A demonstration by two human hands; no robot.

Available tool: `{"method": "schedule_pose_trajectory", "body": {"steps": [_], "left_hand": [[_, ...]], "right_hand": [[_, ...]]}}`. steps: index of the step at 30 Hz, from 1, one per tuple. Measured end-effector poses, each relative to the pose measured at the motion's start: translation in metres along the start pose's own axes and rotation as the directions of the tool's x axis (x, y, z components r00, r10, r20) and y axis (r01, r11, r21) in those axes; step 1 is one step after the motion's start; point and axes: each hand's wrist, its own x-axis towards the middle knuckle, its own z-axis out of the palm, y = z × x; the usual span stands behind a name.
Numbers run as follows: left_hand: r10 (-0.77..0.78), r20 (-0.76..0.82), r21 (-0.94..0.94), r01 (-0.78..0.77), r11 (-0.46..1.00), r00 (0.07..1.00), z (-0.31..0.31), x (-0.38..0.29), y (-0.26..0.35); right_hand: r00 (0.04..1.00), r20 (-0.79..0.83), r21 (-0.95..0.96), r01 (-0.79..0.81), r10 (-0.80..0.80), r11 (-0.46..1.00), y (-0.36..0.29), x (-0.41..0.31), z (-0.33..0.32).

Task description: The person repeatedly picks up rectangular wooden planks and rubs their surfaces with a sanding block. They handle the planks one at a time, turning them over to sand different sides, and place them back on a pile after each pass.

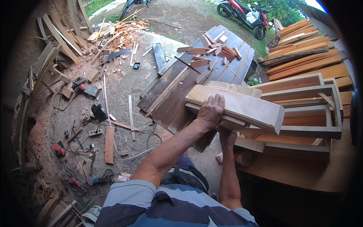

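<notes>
A bundle of thick, pale wooden boards (235,103) is held above the right corner of a dark wooden worktable. Across its near edge lies my left hand (211,110), fingers together over the top face and the thumb out of sight. My right hand (227,137) grips the bundle from underneath, its fingertips hidden by the wood. The topmost board has a rough near edge and an angled right end. Beneath the bundle, the dark worktable (167,99) has slots and a pale strip along it. Several short reddish wood offcuts (214,51) are scattered over its far half.
Pale wooden frames (300,129) are stacked to the right, before rows of orange planks (306,62). On the floor at left lie an angle grinder (97,180), a power strip (95,132), tangled cords and a reddish board (109,146). Scrap wood (122,37) heaps farther off, and a red motorbike (246,15) stands outside.
</notes>
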Motion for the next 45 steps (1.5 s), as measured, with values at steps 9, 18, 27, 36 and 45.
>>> {"method": "schedule_pose_trajectory", "body": {"steps": [9,18,27,36,45], "left_hand": [[-0.01,0.023,-0.039,0.011,0.999,1.0,0.009,0.018,-0.003],[-0.001,0.001,-0.015,0.001,1.0,1.0,0.016,0.032,-0.005],[-0.004,0.002,-0.019,0.004,1.0,1.0,0.018,0.046,-0.005],[-0.004,0.021,-0.018,0.005,1.0,1.0,0.023,0.054,-0.006],[-0.017,0.001,-0.024,0.017,1.0,1.0,0.028,0.062,-0.005]], "right_hand": [[1.0,-0.019,-0.016,-0.014,0.014,1.0,-0.012,0.016,0.0],[0.989,-0.008,-0.379,0.133,-0.147,0.916,0.021,0.035,0.009],[0.999,-0.037,-0.079,0.035,-0.038,0.996,0.017,0.046,0.005],[0.99,-0.02,-0.249,0.128,-0.137,0.96,0.031,0.058,0.008],[0.998,-0.069,-0.228,-0.01,-0.006,0.974,0.02,0.065,0.006]]}}
